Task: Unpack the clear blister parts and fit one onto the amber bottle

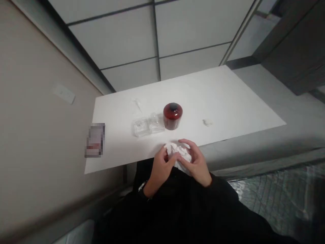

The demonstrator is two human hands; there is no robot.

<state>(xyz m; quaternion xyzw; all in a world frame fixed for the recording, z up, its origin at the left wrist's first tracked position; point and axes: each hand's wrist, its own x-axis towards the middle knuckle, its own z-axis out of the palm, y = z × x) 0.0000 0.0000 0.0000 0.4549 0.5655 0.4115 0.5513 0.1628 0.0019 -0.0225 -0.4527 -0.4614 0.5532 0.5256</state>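
At the table's front edge, my left hand [161, 166] and my right hand [198, 165] both grip a crumpled white tissue [179, 151]. The fingers of both hands curl round it, and the thumbs meet over its front. Whether anything lies inside the folds is hidden. Just beyond the hands stands a dark red, rounded jar [172, 118] with a black knob on top. Touching or very near its left side is a clear plastic container [148, 126] with two sections.
On the white table [223, 96] lie a small whitish scrap [207, 122] at right and a thin pale item [137, 105] at the back left. A blurred-out box-shaped item [95, 140] rests near the left edge. A wall borders the left, paneled doors the back.
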